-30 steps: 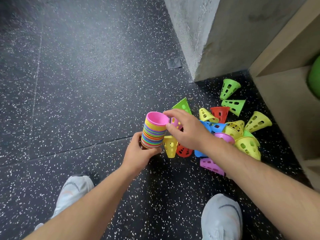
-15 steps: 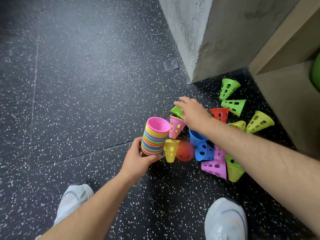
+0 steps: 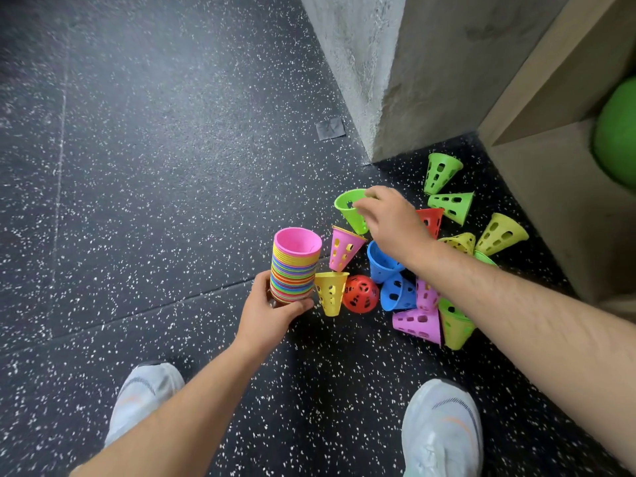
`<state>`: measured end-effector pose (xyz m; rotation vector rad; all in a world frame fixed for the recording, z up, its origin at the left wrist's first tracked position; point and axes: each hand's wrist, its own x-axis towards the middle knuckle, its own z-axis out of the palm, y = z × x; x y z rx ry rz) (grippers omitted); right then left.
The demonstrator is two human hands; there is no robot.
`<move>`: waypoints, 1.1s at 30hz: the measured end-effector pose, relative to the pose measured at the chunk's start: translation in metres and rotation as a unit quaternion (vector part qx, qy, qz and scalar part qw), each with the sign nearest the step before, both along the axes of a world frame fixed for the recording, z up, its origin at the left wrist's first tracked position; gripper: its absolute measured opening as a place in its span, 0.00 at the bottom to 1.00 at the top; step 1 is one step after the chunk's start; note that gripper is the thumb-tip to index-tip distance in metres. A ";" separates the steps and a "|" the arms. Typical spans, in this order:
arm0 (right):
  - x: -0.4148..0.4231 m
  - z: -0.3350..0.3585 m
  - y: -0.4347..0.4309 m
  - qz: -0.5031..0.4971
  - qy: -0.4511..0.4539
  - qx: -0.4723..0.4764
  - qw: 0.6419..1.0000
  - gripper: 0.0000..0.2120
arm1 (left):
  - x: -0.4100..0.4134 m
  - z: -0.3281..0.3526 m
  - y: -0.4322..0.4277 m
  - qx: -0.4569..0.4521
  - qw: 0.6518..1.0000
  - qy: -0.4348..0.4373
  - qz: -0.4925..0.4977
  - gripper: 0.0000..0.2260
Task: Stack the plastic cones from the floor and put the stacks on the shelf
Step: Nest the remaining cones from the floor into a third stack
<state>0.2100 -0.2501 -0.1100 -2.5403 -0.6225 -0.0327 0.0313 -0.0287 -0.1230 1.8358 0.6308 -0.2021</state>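
Observation:
My left hand (image 3: pixel 266 313) grips the bottom of a tall stack of nested cones (image 3: pixel 295 266), many-coloured with a pink one on top, wide ends up. My right hand (image 3: pixel 390 220) pinches the rim of a green cone (image 3: pixel 351 210) and holds it mouth up, just above the pile. Loose perforated cones lie on the floor to the right: a pink one (image 3: pixel 344 247), a yellow one (image 3: pixel 331 292), a red one (image 3: pixel 361 293), two blue ones (image 3: pixel 382 265), and more green, yellow and pink ones. The wooden shelf (image 3: pixel 564 201) is at the right edge.
A grey concrete pillar (image 3: pixel 406 74) rises behind the pile. A green ball (image 3: pixel 616 132) sits in the shelf's lower bay. My two white shoes (image 3: pixel 144 397) (image 3: pixel 442 425) stand on the dark speckled floor, near the bottom of the view. A grey tape patch (image 3: pixel 330 128) sticks to the floor.
My right hand left the top of the stack, reached back over the pile and took the green cone by its rim, turning it mouth up. The left hand kept the stack still.

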 end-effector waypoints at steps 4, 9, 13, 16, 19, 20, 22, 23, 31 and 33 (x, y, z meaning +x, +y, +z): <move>-0.015 0.028 0.003 -0.016 -0.046 0.084 0.995 0.10 | -0.011 0.004 -0.002 0.013 1.000 -0.013 0.009 0.28; -0.048 0.064 0.027 -0.001 -0.062 0.181 0.982 0.10 | -0.029 0.008 -0.003 0.019 1.000 -0.018 0.012 0.28; -0.078 0.064 0.042 0.042 -0.045 0.189 0.980 0.10 | -0.041 0.010 -0.003 0.030 0.999 -0.012 0.010 0.28; -0.099 0.052 0.048 0.074 -0.010 0.168 0.983 0.11 | -0.044 0.010 -0.004 0.031 0.999 -0.013 0.009 0.27; -0.119 0.039 0.048 0.135 0.057 0.124 0.981 0.16 | -0.043 0.008 -0.004 0.024 1.000 -0.011 0.011 0.28; -0.124 0.035 0.048 0.154 0.080 0.110 0.979 0.18 | -0.043 0.008 -0.004 0.023 1.000 -0.011 0.012 0.28; -0.129 0.028 0.047 0.167 0.112 0.098 0.975 0.21 | -0.042 0.006 -0.004 0.020 1.000 -0.009 0.013 0.28; -0.129 0.025 0.047 0.165 0.115 0.091 0.975 0.22 | -0.042 0.006 -0.004 0.019 1.000 -0.011 0.014 0.28; -0.115 0.019 0.036 0.049 0.106 0.076 0.990 0.23 | -0.044 0.003 0.001 0.028 1.000 0.001 0.011 0.28; -0.110 0.011 0.034 0.028 0.074 0.033 0.996 0.17 | -0.052 -0.001 0.006 0.032 0.999 0.022 0.019 0.29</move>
